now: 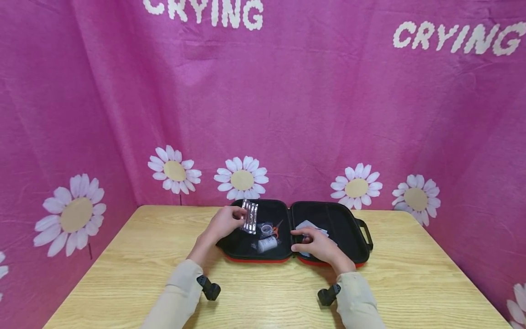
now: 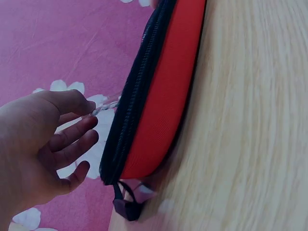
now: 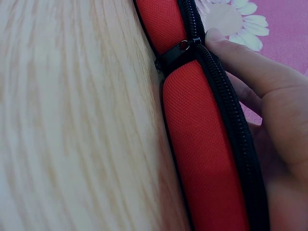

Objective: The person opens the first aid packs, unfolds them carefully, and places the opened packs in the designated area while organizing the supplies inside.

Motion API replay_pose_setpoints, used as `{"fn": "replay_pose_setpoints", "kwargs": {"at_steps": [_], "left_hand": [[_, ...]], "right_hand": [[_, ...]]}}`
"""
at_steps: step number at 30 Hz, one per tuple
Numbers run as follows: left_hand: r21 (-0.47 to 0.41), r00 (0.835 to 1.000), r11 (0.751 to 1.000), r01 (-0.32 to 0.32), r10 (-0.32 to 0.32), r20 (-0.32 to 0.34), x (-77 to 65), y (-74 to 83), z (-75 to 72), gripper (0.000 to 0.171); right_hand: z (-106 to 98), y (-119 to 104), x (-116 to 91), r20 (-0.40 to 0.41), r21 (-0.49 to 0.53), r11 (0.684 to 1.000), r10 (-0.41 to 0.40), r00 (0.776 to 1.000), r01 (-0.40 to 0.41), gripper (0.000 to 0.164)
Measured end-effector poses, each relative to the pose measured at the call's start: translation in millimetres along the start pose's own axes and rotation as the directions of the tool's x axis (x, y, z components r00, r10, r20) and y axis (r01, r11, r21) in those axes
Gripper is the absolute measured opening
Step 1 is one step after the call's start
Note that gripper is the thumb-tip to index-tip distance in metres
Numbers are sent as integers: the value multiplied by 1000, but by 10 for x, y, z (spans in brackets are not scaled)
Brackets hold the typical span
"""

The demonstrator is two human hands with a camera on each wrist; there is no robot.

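Note:
A zippered case with black lining and a red shell lies unfolded on the table. Over its left half my left hand pinches a clear strip pack of small tubes between thumb and fingers; the left wrist view shows only a sliver of the pack above the rim. Inside that half are orange-handled scissors, a roll of tape and a white wrapped roll. My right hand hovers over the right half, thumb and index finger apart, beside white packets. Its palm side is hidden.
The wooden table extends in front of the case and to both sides. A black carry handle sticks out at the case's right end. A pink curtain with daisies hangs right behind the table. Zipper pulls hang at the middle.

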State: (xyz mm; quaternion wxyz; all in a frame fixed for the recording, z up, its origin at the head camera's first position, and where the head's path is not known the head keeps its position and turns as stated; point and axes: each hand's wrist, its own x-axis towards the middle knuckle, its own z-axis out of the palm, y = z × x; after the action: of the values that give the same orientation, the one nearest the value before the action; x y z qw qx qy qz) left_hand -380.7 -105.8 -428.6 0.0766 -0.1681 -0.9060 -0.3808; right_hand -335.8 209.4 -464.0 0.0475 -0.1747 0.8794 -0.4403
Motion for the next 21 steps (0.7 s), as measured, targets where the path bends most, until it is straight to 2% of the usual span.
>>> {"fn": "replay_pose_setpoints", "kwargs": {"at_steps": [10,14,19,21], "left_hand": [[-46,999,998,51,-51,-4,-65,-102,-86,29],[-33,999,998,50,-51,-11,-98,-151,-122,28],[-13,998,998,53,-53,39,-153,-192,-152,30],[27,997,998,49,-51,54,-168,-188,-148,30]], "right_hand": [[3,16,5,-1,0,1000,-2,1000,2,51],[15,11,8,5,2,1000,-9,1000,9,52],[10,26,4,-7,-4,1000,-9,1000,9,51],[9,33,8,-10,-5,1000,-15,1000,15,51]]}}
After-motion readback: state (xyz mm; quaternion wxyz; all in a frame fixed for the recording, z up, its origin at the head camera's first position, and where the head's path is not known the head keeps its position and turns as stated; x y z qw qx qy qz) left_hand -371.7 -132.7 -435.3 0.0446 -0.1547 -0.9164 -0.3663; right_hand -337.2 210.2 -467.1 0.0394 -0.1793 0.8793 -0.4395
